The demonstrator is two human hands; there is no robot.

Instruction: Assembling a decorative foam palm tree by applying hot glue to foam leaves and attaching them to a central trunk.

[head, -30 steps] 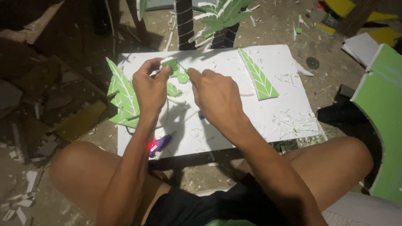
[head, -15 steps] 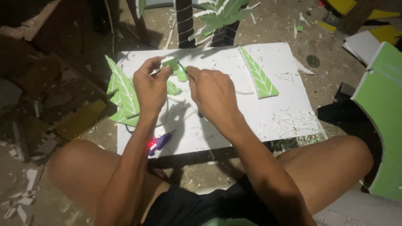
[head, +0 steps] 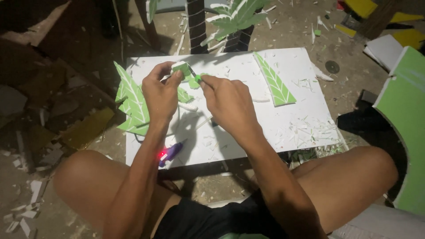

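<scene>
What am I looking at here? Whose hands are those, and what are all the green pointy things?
The camera sits on a person's head and looks down, so you see their own arms and bare knees. They sit on the floor at a white board. Their left hand and right hand together pinch a small green foam piece. The green pointy things are foam leaves with white veins: a pile at the board's left edge, and one leaf on the right. A purple glue gun with a red light lies near the front edge. White scraps are scattered about.
</scene>
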